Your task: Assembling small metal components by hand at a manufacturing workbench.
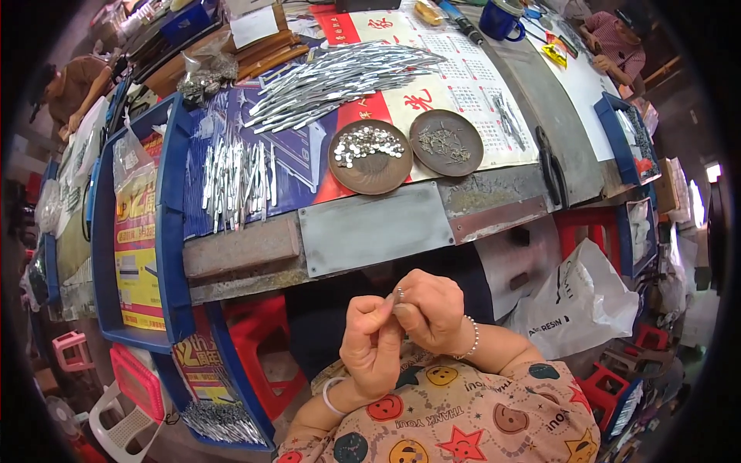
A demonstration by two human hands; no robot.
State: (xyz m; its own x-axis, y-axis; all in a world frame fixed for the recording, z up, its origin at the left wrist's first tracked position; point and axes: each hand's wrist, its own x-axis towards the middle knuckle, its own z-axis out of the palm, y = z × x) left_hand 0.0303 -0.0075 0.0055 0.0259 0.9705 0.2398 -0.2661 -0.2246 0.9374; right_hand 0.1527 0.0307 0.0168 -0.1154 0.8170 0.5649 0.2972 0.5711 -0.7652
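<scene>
My left hand (370, 336) and my right hand (434, 310) meet in front of my body, just off the table's near edge. Both are closed, fingertips pinched round a small shiny metal piece (400, 294); the fingers hide most of it. Beyond them a grey metal plate (378, 231) lies along the table edge. Behind it stand two round brown dishes: the left dish (370, 181) holds small shiny discs (369, 144), the right dish (472, 154) small thin metal parts (444, 147). A large heap of thin silvery strips (332, 81) and a smaller bunch (235, 181) lie farther off.
A long blue tray (176, 231) stands at the left. Black-handled pliers (552, 170) lie on the right, with a blue mug (502, 21) at the far side. A white plastic bag (579, 297) hangs below the table's right edge. Other people sit at the far left and far right.
</scene>
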